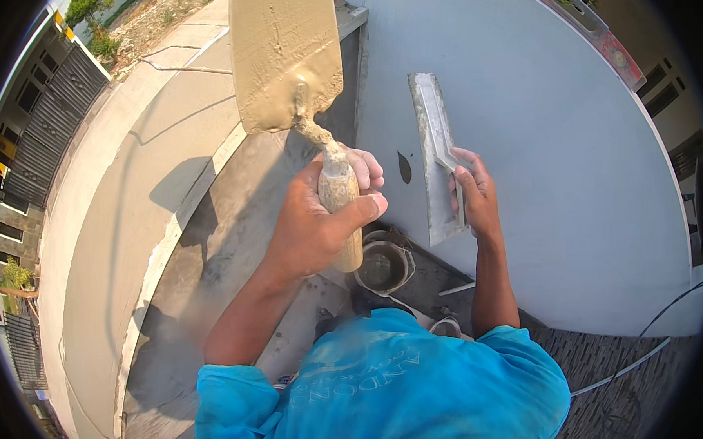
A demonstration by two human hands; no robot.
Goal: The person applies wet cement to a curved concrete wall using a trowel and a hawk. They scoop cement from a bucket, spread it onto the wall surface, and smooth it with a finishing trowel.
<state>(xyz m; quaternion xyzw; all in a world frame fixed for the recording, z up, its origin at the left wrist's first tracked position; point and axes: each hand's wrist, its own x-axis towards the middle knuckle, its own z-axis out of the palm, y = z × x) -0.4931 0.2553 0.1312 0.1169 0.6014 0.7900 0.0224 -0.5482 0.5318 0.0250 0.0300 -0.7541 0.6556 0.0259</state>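
My left hand (312, 217) is wrapped round the wooden handle of a brick trowel (286, 61), held up in front of me. Tan wet mortar coats its broad blade and clumps along the neck. In my right hand (476, 190) is a long rectangular plastering trowel (433, 157), gripped by its handle on the back. Pale dried plaster crusts its edges. It is held upright in front of a smooth pale blue-white wall (554, 179); whether it touches the wall I cannot tell. Whitish dust marks the fingers of both hands.
Below my hands stands a dirty bucket (383, 267) with a wire handle, and a smaller container (446, 327) sits nearer me. A plastered ledge (184, 148) curves along the left. Cables (621, 371) trail at the lower right. A red object (615, 55) tops the wall's far edge.
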